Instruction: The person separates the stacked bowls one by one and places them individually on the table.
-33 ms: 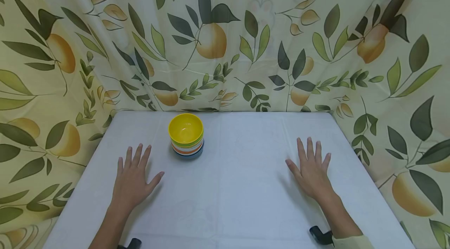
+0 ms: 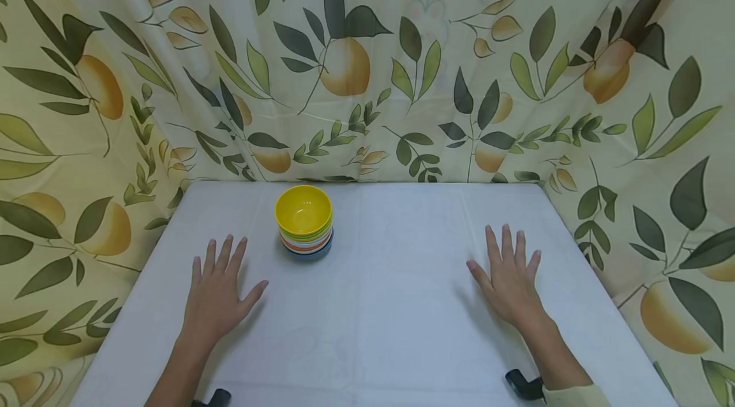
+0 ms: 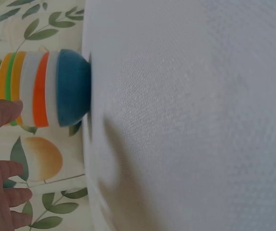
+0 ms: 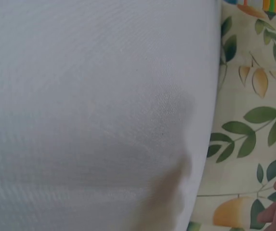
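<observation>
Yellow-topped stacked bowls point(image 2: 305, 222) are standing on the desk point(image 2: 396, 305) beyond the left hand point(image 2: 214, 302). That and the right hand point(image 2: 511, 289) are hovering empty, fingers wide, seemingly readying; grasping is calling for a forward reach.

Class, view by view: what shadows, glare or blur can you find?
Head view: soft shadows beside the left hand and right hand, a faint glint inside the yellow bowl; left wrist view: a soft hand shadow on the white table; right wrist view: a blurred shadow low in frame.
</observation>
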Available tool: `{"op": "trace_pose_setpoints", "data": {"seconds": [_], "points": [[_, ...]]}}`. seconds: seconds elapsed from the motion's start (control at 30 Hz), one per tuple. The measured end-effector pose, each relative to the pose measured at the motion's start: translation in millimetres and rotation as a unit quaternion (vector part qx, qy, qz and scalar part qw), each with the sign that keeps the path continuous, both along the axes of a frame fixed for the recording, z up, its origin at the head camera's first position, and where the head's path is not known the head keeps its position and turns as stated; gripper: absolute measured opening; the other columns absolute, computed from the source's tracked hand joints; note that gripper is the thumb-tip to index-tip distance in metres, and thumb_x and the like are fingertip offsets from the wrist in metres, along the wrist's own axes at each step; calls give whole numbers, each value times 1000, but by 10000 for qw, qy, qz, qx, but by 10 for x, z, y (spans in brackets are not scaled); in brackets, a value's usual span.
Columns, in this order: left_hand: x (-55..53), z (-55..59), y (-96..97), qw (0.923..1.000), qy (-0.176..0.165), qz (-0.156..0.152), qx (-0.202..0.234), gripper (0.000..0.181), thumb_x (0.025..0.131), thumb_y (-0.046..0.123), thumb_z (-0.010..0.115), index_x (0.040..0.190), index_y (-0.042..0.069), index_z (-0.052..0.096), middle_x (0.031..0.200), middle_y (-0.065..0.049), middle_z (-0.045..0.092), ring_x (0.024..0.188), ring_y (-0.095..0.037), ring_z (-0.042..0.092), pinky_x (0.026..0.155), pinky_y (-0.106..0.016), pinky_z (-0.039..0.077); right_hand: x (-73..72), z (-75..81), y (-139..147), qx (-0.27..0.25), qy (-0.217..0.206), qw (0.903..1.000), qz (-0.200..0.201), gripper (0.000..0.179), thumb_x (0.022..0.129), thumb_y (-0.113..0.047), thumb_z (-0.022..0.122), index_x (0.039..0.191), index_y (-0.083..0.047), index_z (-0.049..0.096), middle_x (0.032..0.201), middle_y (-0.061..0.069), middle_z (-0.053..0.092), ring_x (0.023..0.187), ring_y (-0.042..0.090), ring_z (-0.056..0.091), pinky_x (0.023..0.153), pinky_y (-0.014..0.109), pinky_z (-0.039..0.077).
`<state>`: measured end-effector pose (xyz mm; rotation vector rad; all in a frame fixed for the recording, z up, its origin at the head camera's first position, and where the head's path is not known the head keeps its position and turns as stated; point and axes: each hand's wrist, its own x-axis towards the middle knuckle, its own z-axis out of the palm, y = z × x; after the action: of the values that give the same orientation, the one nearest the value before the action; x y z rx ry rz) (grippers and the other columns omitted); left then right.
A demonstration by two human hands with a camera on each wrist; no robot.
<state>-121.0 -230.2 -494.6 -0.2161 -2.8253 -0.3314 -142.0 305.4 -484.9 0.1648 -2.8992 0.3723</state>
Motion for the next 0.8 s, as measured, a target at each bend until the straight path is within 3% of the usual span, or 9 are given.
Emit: {"op": "trace_pose_setpoints", "data": {"seconds": [0.27, 0.53, 0.67, 0.8], "points": [[-12, 1, 12, 10000, -15, -14, 23, 93, 91, 55, 70, 161, 3, 38, 164, -30, 32, 153, -55, 19, 119, -76, 15, 10, -30, 22, -15, 85, 10000, -17, 90, 107, -62, 44, 167, -1, 17, 168, 37, 8, 153, 59, -4, 113, 82, -10], [-15, -41, 24, 9998, -2, -41, 207, 91, 92, 48, 73, 160, -2, 37, 162, -33, 34, 152, -55, 22, 119, -75, 20, 4, -67, 17, -352, 275, 9988, 178, 87, 107, -56, 49, 166, 0, 16, 167, 38, 12, 154, 57, 0, 116, 80, -6], [-44, -47, 47, 9972, -185, 3, 727, 88, 93, 38, 76, 158, -5, 36, 159, -33, 38, 151, -55, 25, 119, -72, 25, -35, -32, -34, -555, 322, 9975, 305, 86, 105, -47, 58, 165, 1, 20, 166, 37, 17, 153, 58, 10, 118, 79, 3], [-79, -30, 96, 9853, -754, 142, 1529, 87, 96, 33, 76, 161, -4, 31, 162, -30, 35, 152, -51, 24, 118, -71, 27, -69, -8, -97, -739, 194, 9962, 420, 87, 104, -43, 62, 164, 3, 20, 166, 36, 18, 152, 56, 18, 121, 74, 13]]}}
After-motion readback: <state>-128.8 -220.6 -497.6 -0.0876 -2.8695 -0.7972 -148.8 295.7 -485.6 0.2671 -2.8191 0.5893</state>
